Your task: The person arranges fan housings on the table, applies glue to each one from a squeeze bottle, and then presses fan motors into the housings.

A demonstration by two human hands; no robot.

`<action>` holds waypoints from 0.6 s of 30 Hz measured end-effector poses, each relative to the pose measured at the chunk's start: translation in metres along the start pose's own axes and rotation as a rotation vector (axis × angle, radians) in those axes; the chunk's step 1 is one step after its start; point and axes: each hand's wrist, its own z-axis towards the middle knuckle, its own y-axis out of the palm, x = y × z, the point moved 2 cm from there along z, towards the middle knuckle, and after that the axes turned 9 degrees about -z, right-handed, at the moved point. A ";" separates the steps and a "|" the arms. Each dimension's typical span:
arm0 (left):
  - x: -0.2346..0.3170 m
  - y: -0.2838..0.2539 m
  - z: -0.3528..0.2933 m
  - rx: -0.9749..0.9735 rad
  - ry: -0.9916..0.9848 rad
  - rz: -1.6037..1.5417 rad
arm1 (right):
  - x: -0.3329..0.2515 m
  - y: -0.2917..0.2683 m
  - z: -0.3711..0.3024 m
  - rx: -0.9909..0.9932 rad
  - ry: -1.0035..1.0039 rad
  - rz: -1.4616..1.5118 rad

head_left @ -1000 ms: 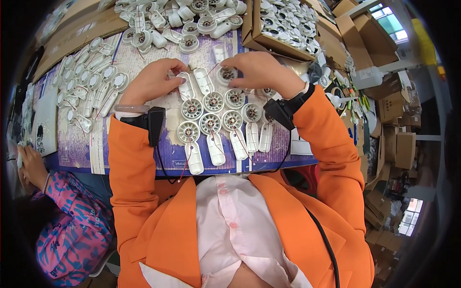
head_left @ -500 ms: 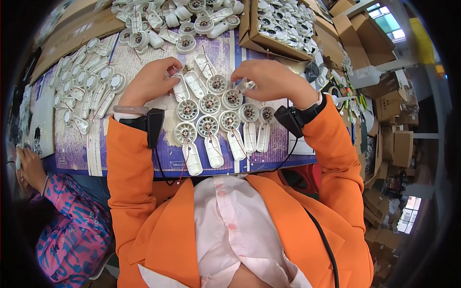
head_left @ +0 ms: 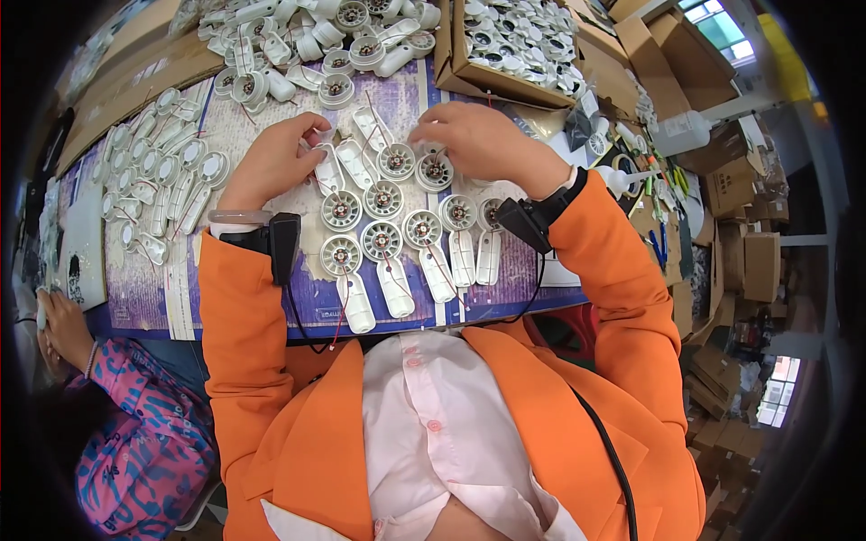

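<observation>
An orange jacket [head_left: 298, 451] is worn by the person over a pale pink shirt [head_left: 424, 419], and both forearms are stretched over a table [head_left: 239, 302], whose worn surface is patterned in purple and white. At the far edge an open cardboard box [head_left: 505, 87] is filled with small white and dark parts. To the left, a co-worker's patterned sleeve [head_left: 149, 419] in pink and blue is seen at the table's near corner. A loose heap of white housings [head_left: 365, 54] is piled beside the box, and a flatter group of capped pieces [head_left: 167, 169] is spread at the left. In the middle, handled housings [head_left: 381, 241] are laid in two rows: five in front, with handles pointed toward the person, and four behind. The right hand [head_left: 483, 140] is bent over the rightmost back housing [head_left: 434, 173], by which its handle side is hidden; whether it is gripped or only touched cannot be told. The left hand [head_left: 280, 158] is held half curled, thumb and fingers parted, at the far end of the leftmost back handle [head_left: 330, 169]; whether that is pinched cannot be told either. A black device [head_left: 284, 248] is strapped at the left wrist. Thin red wires [head_left: 344, 307] are trailed from several housings.
</observation>
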 end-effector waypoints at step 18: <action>-0.004 -0.004 0.001 0.038 0.098 0.079 | 0.009 -0.022 -0.028 0.136 0.163 0.250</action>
